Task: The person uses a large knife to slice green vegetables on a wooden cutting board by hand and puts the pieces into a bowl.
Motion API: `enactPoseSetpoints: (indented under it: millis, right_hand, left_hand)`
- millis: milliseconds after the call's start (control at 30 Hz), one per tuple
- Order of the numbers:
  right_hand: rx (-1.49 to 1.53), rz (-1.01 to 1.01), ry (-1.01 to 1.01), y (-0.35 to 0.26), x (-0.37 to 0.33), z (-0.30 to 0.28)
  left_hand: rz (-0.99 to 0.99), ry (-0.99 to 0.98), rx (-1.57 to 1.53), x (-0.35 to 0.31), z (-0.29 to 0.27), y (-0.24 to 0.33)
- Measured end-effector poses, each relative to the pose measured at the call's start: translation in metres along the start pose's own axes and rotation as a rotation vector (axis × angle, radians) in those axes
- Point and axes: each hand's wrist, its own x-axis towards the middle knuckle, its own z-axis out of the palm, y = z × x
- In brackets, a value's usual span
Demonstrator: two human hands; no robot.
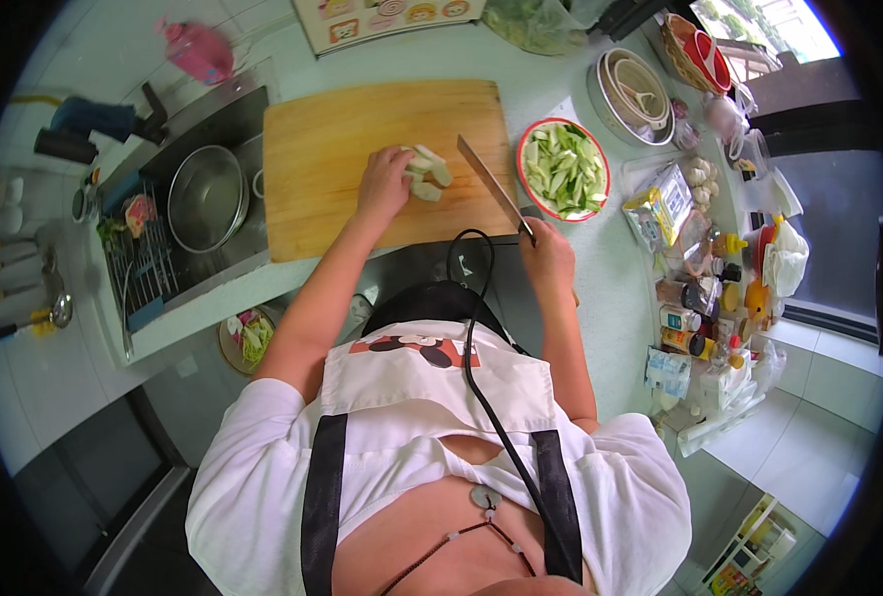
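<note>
On the wooden cutting board (332, 129) lie several pale green-white vegetable pieces (429, 179), grouped right of its middle. My left hand (386, 185) has its fingers curled against the left side of these pieces, gripping them. A kitchen knife (491, 181) is in my right hand (548, 258), closed round the handle at the board's right edge. Its blade slants up and left, its tip apart from the pieces. Just beyond the blade stands a red-rimmed bowl (608, 181) filled with cut green vegetable slices (563, 167).
Left of the board is a sink (253, 238) with a metal basin (206, 199) and a dish rack (153, 258). Nested bowls (632, 94), garlic bulbs (702, 177) and seasoning bottles (682, 318) line the right counter. A black cable (476, 372) hangs before my body.
</note>
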Motion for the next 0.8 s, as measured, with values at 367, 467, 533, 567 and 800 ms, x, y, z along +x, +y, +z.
enactPoseSetpoints:
  millis: [367,467,533,567,800]
  right_hand:
    - [0.070,-0.021,-0.020,0.041,0.026,-0.008]
    - [0.049,-0.001,0.012,0.041,0.026,-0.002]
    - [0.108,-0.009,0.049,0.035,0.023,-0.004]
    - [0.137,-0.014,0.066,0.032,0.021,-0.004]
    - [0.111,0.026,0.007,0.006,0.014,-0.002]
  left_hand:
    - [-0.082,-0.212,0.010,0.053,0.014,0.007]
    - [-0.031,-0.123,-0.062,0.043,0.008,-0.004]
    - [-0.236,-0.216,-0.255,0.037,-0.006,-0.002]
    - [-0.341,-0.258,-0.353,0.033,-0.013,-0.004]
    - [-0.676,-0.389,-0.865,0.002,-0.030,-0.051]
